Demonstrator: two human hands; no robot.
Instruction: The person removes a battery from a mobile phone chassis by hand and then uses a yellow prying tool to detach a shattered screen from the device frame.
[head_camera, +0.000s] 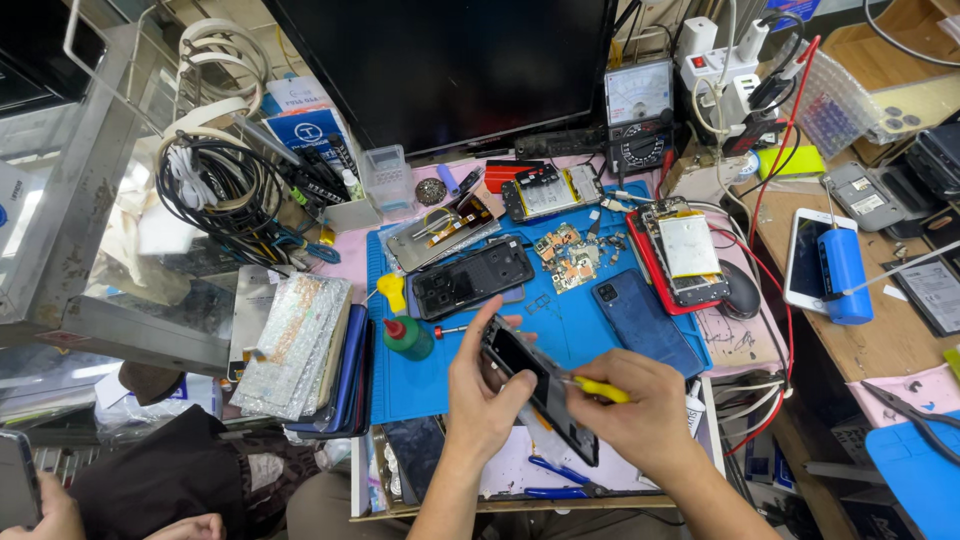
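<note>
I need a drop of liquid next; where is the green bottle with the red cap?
In the head view, the green bottle stands at the blue mat's left edge, beside the stacked packets, left of the left hand.

Yellow tool (601, 389) tip hidden behind phone frame (540, 402), frame's lower end behind right hand (640, 415), co-worker's hand (45, 515) cut off at bottom edge

- I saw the left hand (482, 395) and right hand (640, 410) occupying the near mat edge, gripping the phone frame (540, 395).
- Open blue mat (560, 325) lay just beyond them, the widest passage.
- The green bottle (406, 338) and stacked foil packs (295, 345) blocked the left approach.
- The blue back cover (648, 322) and red-framed phone (688, 250) closed the right side.
- Circuit boards (570, 255) crowded the far mat.
</note>
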